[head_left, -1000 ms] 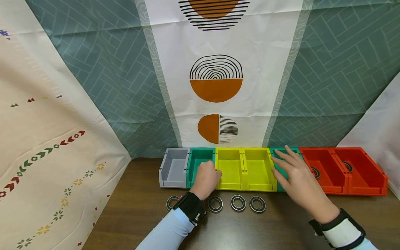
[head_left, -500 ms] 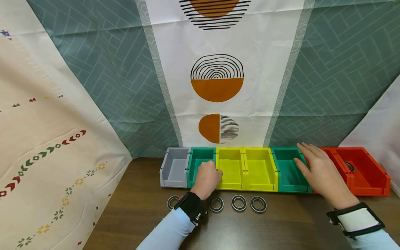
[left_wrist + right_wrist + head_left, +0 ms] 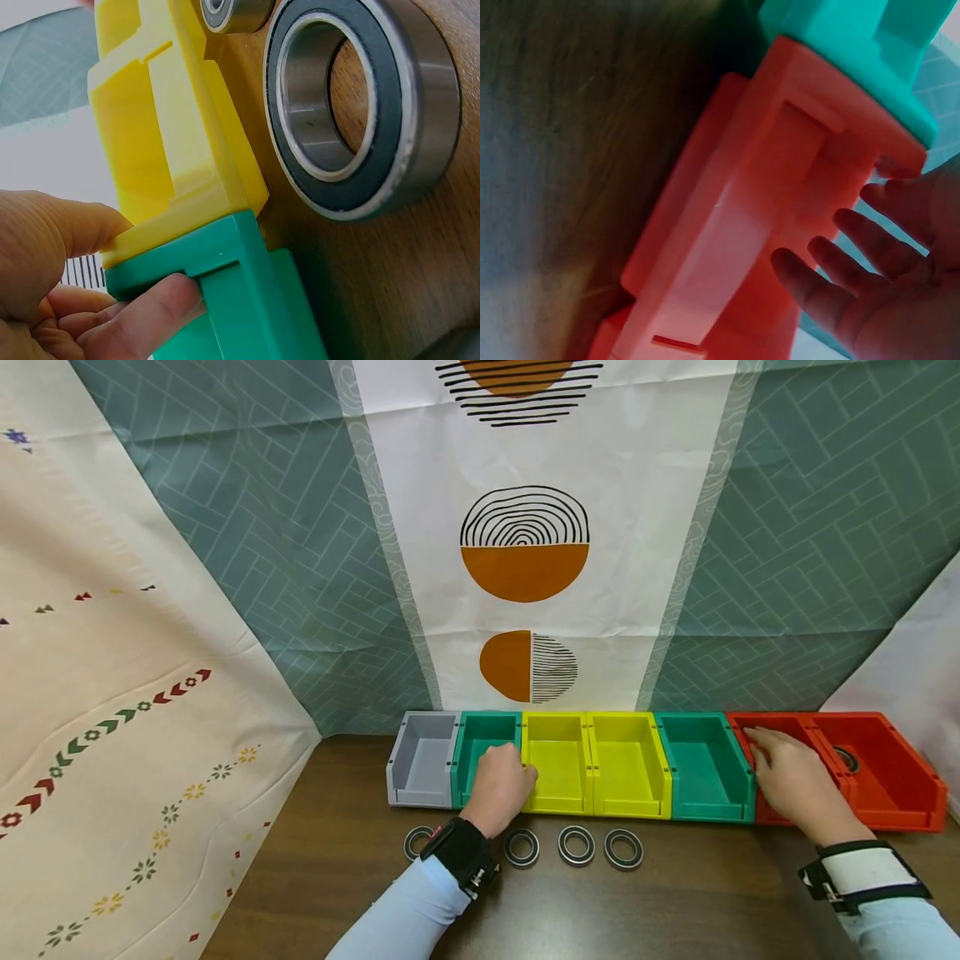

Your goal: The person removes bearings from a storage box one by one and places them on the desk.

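1. Left hand [image 3: 498, 787]; fingers pinch the adjoining walls of the left green bin [image 3: 270, 307] and left yellow bin [image 3: 199, 127].
2. Right hand [image 3: 798, 787]; fingers loosely spread, over the left red bin [image 3: 705, 259]; contact cannot be told.
3. Ball bearings [image 3: 576, 862]; four on the bench [image 3: 690, 893] before the bins; one more inside the right red bin [image 3: 896, 781].
4. Grey bin [image 3: 423, 768]; at the row's left end.

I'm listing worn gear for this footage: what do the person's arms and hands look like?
The left hand and right hand wear no gloves. Both sleeves are light blue. The left wrist has a bulky black strap with a small red mark; the right, a white band edged in black.
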A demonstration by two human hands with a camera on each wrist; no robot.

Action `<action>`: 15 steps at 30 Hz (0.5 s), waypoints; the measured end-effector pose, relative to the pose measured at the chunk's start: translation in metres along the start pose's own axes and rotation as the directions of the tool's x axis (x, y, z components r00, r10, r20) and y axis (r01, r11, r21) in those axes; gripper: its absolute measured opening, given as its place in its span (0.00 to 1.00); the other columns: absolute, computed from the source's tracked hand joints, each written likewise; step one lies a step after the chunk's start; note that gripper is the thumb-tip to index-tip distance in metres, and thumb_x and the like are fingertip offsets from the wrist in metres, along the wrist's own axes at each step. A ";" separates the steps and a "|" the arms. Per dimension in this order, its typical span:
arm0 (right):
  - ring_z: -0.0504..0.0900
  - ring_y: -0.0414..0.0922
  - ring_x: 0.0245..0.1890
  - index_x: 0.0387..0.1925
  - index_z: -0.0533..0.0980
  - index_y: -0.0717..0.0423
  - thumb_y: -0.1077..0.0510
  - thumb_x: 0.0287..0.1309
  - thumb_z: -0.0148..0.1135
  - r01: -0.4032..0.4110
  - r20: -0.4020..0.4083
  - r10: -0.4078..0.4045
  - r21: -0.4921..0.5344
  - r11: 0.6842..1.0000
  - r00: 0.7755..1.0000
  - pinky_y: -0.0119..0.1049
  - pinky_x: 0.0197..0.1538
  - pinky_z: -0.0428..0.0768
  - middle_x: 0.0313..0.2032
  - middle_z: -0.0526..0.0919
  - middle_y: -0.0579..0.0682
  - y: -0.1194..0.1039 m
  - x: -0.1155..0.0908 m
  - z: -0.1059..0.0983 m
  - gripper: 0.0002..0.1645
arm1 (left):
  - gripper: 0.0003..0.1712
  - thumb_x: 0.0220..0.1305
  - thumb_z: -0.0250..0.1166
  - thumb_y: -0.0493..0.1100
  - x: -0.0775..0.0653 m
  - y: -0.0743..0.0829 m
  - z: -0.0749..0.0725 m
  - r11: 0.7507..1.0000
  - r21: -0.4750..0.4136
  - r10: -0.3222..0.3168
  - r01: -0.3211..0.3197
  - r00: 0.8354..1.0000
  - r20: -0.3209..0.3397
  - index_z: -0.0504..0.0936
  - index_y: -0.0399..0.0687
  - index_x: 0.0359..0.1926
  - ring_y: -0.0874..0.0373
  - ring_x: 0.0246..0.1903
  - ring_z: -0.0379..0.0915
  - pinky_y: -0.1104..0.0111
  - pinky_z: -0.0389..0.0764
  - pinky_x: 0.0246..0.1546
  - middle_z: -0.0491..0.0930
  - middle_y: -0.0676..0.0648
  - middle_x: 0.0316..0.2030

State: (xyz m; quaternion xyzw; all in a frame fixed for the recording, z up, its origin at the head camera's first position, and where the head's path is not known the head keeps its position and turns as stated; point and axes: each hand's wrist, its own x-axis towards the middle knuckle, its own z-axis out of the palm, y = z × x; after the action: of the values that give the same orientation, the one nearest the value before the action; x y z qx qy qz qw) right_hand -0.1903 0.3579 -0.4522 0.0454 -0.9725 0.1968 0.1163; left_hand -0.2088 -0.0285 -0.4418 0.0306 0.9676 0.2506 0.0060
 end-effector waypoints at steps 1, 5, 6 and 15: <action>0.67 0.65 0.48 0.59 0.64 0.69 0.63 0.61 0.50 -0.008 0.006 0.008 -0.004 1.000 1.000 0.64 0.48 0.66 0.55 0.66 0.71 0.002 0.000 0.000 0.25 | 0.12 0.62 0.60 0.46 0.000 0.001 0.000 1.000 0.001 -0.002 0.002 1.000 0.002 0.77 0.40 0.32 0.61 0.14 0.67 0.73 0.68 0.14 0.69 0.50 0.15; 0.68 0.53 0.28 0.59 0.65 0.68 0.66 0.57 0.52 -0.020 0.017 0.020 -0.011 1.000 1.000 0.47 0.30 0.74 0.51 0.68 0.70 0.005 -0.001 -0.001 0.26 | 0.12 0.62 0.60 0.46 0.000 0.002 0.000 1.000 0.007 -0.007 0.007 1.000 0.005 0.77 0.40 0.32 0.60 0.15 0.67 0.73 0.68 0.15 0.69 0.50 0.16; 0.66 0.50 0.24 0.58 0.65 0.68 0.65 0.57 0.53 -0.020 0.021 0.020 -0.007 1.000 1.000 0.42 0.25 0.71 0.48 0.69 0.69 0.006 -0.001 -0.002 0.26 | 0.12 0.62 0.60 0.46 0.000 0.002 0.000 1.000 0.006 -0.010 0.010 1.000 0.006 0.77 0.40 0.32 0.60 0.15 0.67 0.73 0.67 0.14 0.69 0.50 0.16; 0.71 0.63 0.37 0.56 0.66 0.70 0.60 0.49 0.63 -0.036 0.180 0.038 -0.015 0.999 0.983 0.63 0.40 0.71 0.48 0.70 0.72 0.017 0.005 -0.008 0.33 | 0.13 0.62 0.60 0.47 0.000 0.001 -0.001 1.000 0.017 -0.012 0.012 1.000 0.004 0.77 0.40 0.30 0.60 0.14 0.66 0.73 0.66 0.14 0.67 0.50 0.15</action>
State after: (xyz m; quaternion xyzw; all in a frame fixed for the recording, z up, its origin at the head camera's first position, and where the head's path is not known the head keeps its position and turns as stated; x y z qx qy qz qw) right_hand -0.1959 0.3760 -0.4504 0.0444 -0.9808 0.1882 0.0244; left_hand -0.2086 -0.0276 -0.4407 0.0255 0.9699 0.2420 0.0090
